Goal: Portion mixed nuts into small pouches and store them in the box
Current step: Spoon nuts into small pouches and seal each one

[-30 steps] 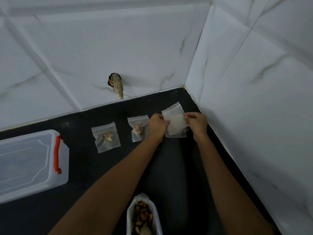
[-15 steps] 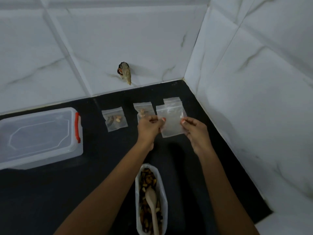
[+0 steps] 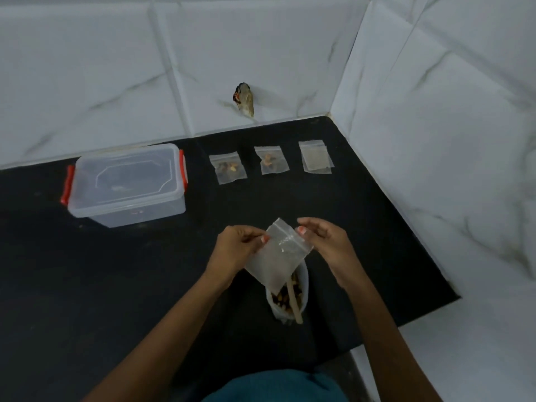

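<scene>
An empty clear zip pouch [image 3: 278, 255] hangs in the air between my hands. My left hand [image 3: 236, 248] pinches its left top edge and my right hand [image 3: 324, 243] pinches its right top corner. Right below it stands an open bag of mixed nuts [image 3: 287, 297] with a wooden spoon [image 3: 294, 300] in it. At the back lie two pouches with nuts in them [image 3: 228, 167] [image 3: 271, 159] and a small stack of empty pouches [image 3: 315, 156]. The clear storage box [image 3: 126, 184], lid on and red clips at both ends, sits at the left.
Everything rests on a black counter [image 3: 116, 271] set in a corner of white marbled tiles. A small broken hole [image 3: 245, 100] shows in the back wall. The counter's front edge and right end lie close to my right arm.
Both hands lifted one empty pouch off the stack at the back right and brought it toward me, above the nut bag. The view also tilted down.
</scene>
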`<state>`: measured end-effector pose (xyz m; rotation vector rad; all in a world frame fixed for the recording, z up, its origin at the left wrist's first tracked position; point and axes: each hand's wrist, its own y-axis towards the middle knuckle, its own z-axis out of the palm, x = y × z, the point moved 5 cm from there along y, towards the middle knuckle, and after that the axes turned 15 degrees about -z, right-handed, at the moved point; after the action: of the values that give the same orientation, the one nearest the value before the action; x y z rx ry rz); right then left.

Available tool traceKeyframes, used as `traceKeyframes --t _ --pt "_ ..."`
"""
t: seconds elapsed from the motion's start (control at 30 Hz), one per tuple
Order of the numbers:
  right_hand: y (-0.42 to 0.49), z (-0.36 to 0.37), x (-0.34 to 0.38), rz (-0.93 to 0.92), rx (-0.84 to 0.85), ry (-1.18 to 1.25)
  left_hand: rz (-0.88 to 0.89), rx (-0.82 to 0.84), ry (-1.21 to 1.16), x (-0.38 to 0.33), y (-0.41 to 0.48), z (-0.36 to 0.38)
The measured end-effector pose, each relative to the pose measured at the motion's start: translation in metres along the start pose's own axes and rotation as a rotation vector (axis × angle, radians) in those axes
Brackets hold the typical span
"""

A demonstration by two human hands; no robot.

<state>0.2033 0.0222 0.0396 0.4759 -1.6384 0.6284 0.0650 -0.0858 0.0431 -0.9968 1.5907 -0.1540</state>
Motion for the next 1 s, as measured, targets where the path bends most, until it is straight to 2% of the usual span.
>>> traceKeyframes --t 0.13,0.3,0.47,0.6,0.67,0.77,0.9,1.0 --pt "-0.026 0.017 0.002 -0.063 0.126 -0.059 0.015 -0.029 0.06 0.016 -0.016 -0.009" --pt "-0.046 0.031 -0.005 -0.054 0.139 -0.088 0.055 -0.08 0.111 0.028 -0.028 -0.014" --pt "-0.055 0.04 -0.01 -0.057 0.029 -0.087 0.277 -0.465 0.195 0.031 -0.048 -0.023" --pt "-0.058 0.048 -0.01 -0.071 -0.021 -0.18 0.397 -0.584 0.368 0.038 -0.066 -0.014" --pt "-0.059 0.052 -0.007 -0.094 -0.004 -0.202 0.407 -0.522 0.322 0.041 -0.068 -0.008" --pt "-0.061 0.058 -0.005 -0.115 0.023 -0.176 0.251 -0.248 -0.023 0.046 -0.063 -0.003" --pt "-0.063 0.063 -0.002 -0.144 0.075 -0.152 0.064 -0.122 -0.32 0.053 -0.059 -0.001" --pt "-0.064 0.062 -0.003 -0.125 0.092 -0.11 0.019 -0.023 -0.46 0.055 -0.058 -0.001"
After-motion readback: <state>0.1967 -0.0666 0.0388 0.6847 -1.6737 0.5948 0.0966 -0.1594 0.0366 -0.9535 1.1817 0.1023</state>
